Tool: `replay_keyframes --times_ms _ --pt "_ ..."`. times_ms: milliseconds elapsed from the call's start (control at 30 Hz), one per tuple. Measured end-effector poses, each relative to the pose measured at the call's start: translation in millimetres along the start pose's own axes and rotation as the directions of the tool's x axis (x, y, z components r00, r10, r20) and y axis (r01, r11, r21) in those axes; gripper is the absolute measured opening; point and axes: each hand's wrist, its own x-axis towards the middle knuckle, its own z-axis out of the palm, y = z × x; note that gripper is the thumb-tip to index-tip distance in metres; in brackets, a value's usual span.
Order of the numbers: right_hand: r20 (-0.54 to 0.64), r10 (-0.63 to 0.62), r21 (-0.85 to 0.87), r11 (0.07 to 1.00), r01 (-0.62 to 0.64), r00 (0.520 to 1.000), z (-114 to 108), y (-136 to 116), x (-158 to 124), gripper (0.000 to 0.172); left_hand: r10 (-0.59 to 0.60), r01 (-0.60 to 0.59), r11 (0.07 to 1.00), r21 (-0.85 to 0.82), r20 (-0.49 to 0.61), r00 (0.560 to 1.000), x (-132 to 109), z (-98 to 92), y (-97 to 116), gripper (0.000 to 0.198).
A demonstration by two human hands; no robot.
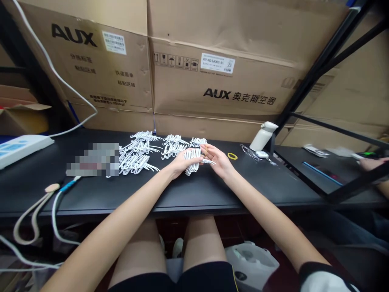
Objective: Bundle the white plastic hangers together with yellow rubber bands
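Observation:
My left hand [180, 163] is closed around a bundle of thin white hooks [192, 161], held just above the dark table. My right hand [221, 161] is at the right side of this bundle, its fingers bent around a thin yellow rubber band [206, 151]. White ends stick out of the bundle toward the right palm. Behind it lies a small pile of similar white hooks [198, 141]. More hook piles [133, 163] lie in rows to the left. A yellow ring of rubber bands [232, 156] rests right of my right hand.
Large cardboard boxes [219, 109] stand along the table's back. At the right are a white bottle [263, 137], glasses [251, 152] and a black metal frame [287, 109]. A power strip [26, 149] and cables lie left. Another person's hand [373, 163] shows at far right.

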Motion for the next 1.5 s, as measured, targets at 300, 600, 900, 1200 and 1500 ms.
replay_keyframes --times_ms 300,600,900,1200,1500 --pt "-0.155 -0.272 -0.237 0.944 0.231 0.95 11 2 -7 0.028 0.04 -0.048 0.982 0.183 0.05 0.998 -4 -0.1 -4 0.047" --pt "0.1 -0.381 -0.454 0.804 0.383 0.919 11 -8 -18 0.03 0.265 -0.25 0.859 0.448 0.029 0.964 -4 -1.7 -6 0.042" --pt "0.463 -0.517 -0.687 0.304 0.66 0.72 20 -9 -26 0.032 0.293 -0.298 0.799 0.523 0.094 0.952 -2 -1.8 -16 0.053" --pt "0.529 -0.516 -0.691 0.199 0.695 0.674 23 -9 -26 0.021 0.29 -0.269 0.744 0.612 0.067 0.955 -1 -0.3 -21 0.057" --pt "0.583 -0.436 -0.67 0.219 0.709 0.686 16 -9 -21 0.013 0.204 -0.18 0.747 0.64 0.037 0.978 -5 -1.5 -21 0.047"
